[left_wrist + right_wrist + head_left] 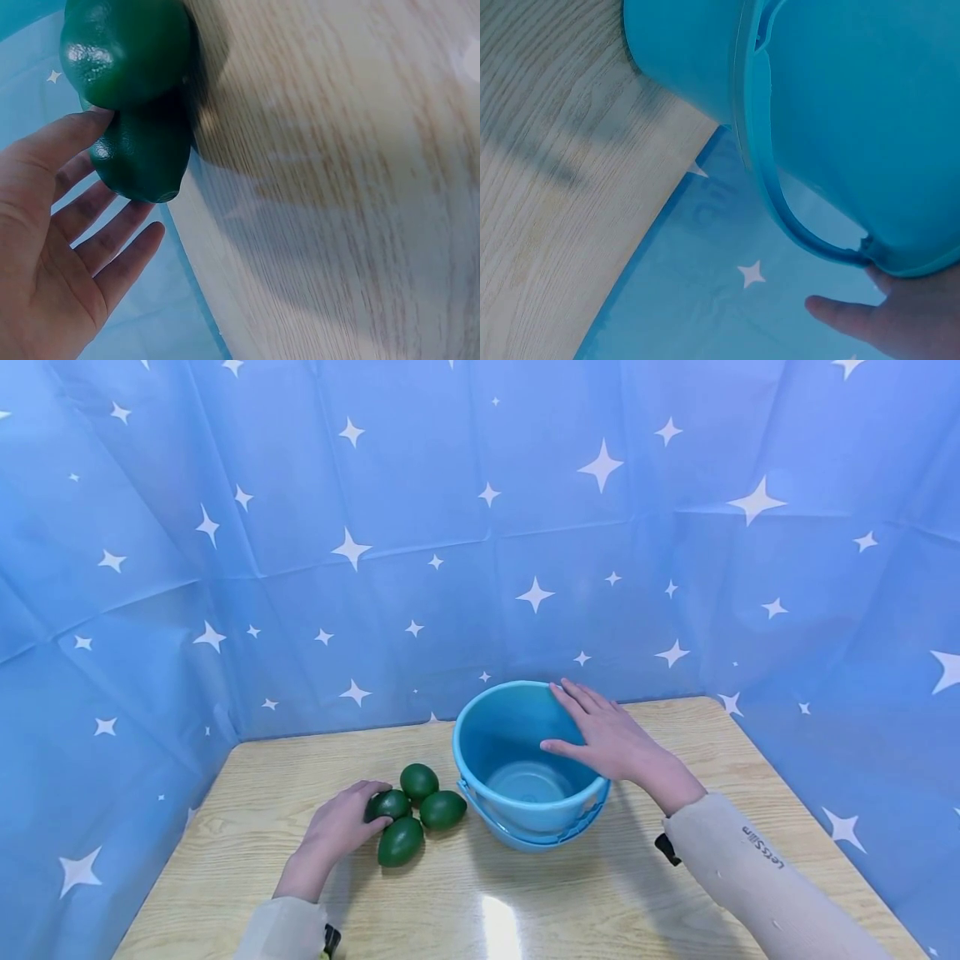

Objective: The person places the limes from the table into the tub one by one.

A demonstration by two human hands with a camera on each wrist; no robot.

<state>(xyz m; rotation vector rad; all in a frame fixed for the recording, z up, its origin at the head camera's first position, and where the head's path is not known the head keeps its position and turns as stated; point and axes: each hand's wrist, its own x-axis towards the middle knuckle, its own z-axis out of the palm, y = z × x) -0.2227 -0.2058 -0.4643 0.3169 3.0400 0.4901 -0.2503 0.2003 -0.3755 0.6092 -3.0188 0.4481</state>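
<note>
Leftmost green fruit (392, 805), left of the blue bucket (517, 818) on the worktop (420, 910), likely light, firm, slick; best held round its middle | left hand (339, 823) grasps it | right hand (617, 742), fingers outspread, at bucket's right rim

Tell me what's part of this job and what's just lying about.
Job, judging by the hands:
four green avocado-shaped fruits, one between thumb and fingers of the left hand;
light-blue handled bucket, right hand at its rim.

Merely surroundings:
wood-grain table;
blue star-print cloth.
</note>
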